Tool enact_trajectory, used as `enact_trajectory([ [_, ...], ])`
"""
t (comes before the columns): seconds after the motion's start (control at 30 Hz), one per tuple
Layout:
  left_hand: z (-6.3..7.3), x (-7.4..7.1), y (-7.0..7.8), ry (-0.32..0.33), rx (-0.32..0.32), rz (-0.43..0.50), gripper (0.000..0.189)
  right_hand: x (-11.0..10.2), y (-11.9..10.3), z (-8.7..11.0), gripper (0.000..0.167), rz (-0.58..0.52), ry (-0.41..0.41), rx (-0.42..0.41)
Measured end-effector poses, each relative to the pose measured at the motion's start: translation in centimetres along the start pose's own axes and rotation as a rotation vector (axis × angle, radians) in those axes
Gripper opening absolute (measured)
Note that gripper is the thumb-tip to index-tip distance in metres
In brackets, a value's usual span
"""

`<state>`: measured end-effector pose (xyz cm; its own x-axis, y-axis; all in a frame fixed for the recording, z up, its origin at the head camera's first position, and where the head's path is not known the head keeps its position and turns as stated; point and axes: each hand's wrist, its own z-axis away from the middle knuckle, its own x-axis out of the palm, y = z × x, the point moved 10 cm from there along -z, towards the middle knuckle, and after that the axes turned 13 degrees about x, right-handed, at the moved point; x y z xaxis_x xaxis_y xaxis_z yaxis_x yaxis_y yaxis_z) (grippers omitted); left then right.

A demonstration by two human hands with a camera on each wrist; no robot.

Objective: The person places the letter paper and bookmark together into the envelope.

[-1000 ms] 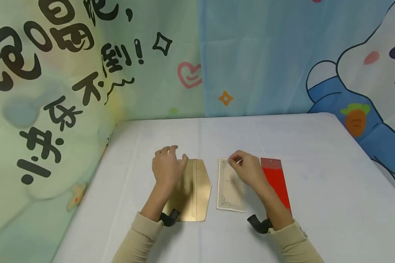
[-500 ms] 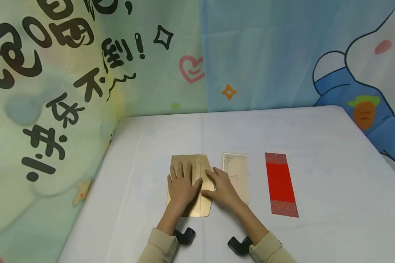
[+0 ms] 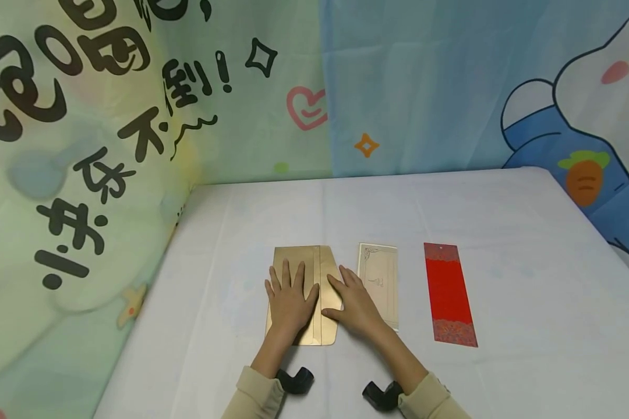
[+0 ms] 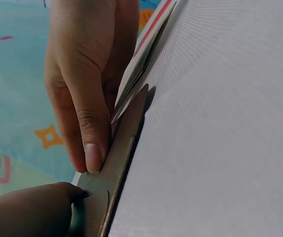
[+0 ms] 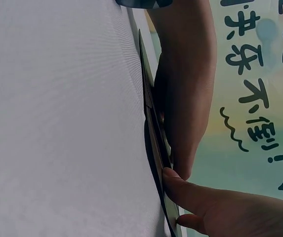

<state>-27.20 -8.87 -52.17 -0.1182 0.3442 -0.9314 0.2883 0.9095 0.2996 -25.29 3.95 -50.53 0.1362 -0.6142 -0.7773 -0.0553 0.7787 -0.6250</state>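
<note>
Nearest you, your tan sleeves [image 3: 257,389] end short of both wrists, a curved black piece [image 3: 381,397] at the inner side of each. Your left hand [image 3: 289,302] lies palm down, fingers spread and pointing away from you, thumb apart and angled right. Your right hand [image 3: 355,305] reaches forward and leftward, its relaxed fingertips on the paper, index and thumb apart, clamped on nothing. Beneath both hands is the flat, gold, metallic-looking envelope [image 3: 327,295]: its long axis runs away from you, and its flap, corners cut off, points right, under your right fingertips. Just right of that hand, partly behind it, a cream rectangular card with a printed border [image 3: 382,285] also lies lengthwise away from you. Well to its right, a flat red strip with patterned ends [image 3: 451,294] runs away too, its far end leaning left. Beyond your hands hangs a pastel printed backdrop [image 3: 403,105].
</note>
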Motion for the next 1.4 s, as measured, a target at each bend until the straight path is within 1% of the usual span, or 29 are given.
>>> enact_trajectory([
  [0.13, 0.0, -0.1, -0.1, 0.018, -0.004, 0.016, 0.061, 0.0, -0.1, 0.0, 0.075, 0.009, 0.000, -0.003],
  [0.27, 0.0, -0.5, 0.0, 0.049, -0.003, 0.046, 0.058, 0.0, -0.1, 0.0, 0.075, 0.014, -0.003, -0.001],
  [0.4, 0.1, -0.7, 0.0, 0.077, -0.002, 0.073, 0.057, -0.3, -0.2, 0.0, 0.072, -0.011, 0.009, -0.004],
  [0.57, 0.0, -1.1, -0.2, 0.128, 0.016, 0.108, 0.055, -0.9, -0.2, -0.4, 0.064, -0.145, 0.061, -0.020],
  [0.67, 0.0, -1.4, -0.1, 0.162, 0.028, 0.138, 0.054, -0.9, 0.0, -0.7, 0.064, -0.271, 0.049, -0.006],
  [0.73, 0.0, -1.6, -0.1, 0.179, 0.032, 0.161, 0.053, -0.5, 0.2, -0.9, 0.064, -0.374, 0.000, 0.007],
  [0.83, 0.1, -1.8, -0.1, 0.194, 0.038, 0.177, 0.053, 0.4, 0.2, -1.0, 0.064, -0.505, -0.113, 0.008],
  [0.93, 0.2, -1.8, -0.3, 0.194, 0.037, 0.170, 0.053, 1.4, 0.0, -1.0, 0.067, -0.569, -0.227, 0.009],
  [1.0, 0.3, -1.8, -0.3, 0.189, 0.035, 0.166, 0.053, 1.9, 0.1, -0.9, 0.070, -0.600, -0.280, 0.022],
  [1.1, 0.3, -1.7, -0.4, 0.183, 0.029, 0.175, 0.054, 2.3, 0.3, -1.0, 0.076, -0.654, -0.328, 0.059],
  [1.2, 0.3, -1.6, -0.4, 0.173, 0.022, 0.195, 0.054, 2.3, 0.4, -1.0, 0.080, -0.682, -0.342, 0.081],
  [1.3, 0.3, -1.7, -0.4, 0.166, 0.011, 0.221, 0.056, 2.2, 0.3, -1.0, 0.083, -0.705, -0.355, 0.075],
  [1.4, 0.3, -2.0, -0.4, 0.176, 0.007, 0.228, 0.056, 2.1, 0.1, -0.9, 0.084, -0.735, -0.370, 0.037],
])
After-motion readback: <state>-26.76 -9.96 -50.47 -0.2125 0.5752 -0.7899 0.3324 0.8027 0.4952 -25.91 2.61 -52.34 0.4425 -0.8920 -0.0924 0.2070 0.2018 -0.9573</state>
